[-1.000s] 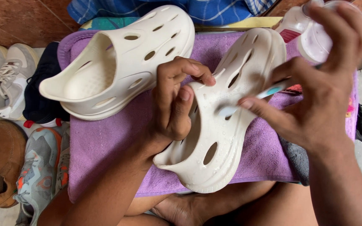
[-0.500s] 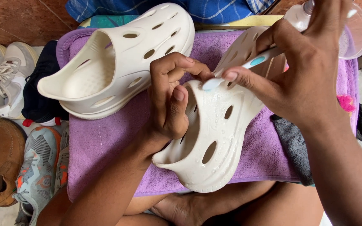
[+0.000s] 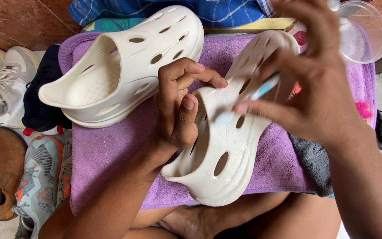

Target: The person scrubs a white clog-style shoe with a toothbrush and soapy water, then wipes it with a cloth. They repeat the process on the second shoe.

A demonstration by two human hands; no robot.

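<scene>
A: Head view, what's in each grip?

B: The left hand (image 3: 177, 106) is clenched on the rim of the cream clog (image 3: 226, 146) at centre frame, thumb inside the heel opening. The right hand (image 3: 306, 88), upper right, pinches a blurred toothbrush (image 3: 250, 99) with a teal handle.

A: How does the clog lie?

B: Its long axis runs from lower centre up to the upper right, across the purple towel (image 3: 107, 155). The brush head touches its wet upper, just right of the left thumb; the right hand is nearer that spot.

A: Anything else?

B: A second clog (image 3: 124, 66) sits upper left, a clear plastic cup (image 3: 361, 31) upper right, sneakers (image 3: 5, 84) at the left edge.

A: Changed from half a second ago?

B: The brush head has slid down-left along the upper; the left grip is unchanged.
</scene>
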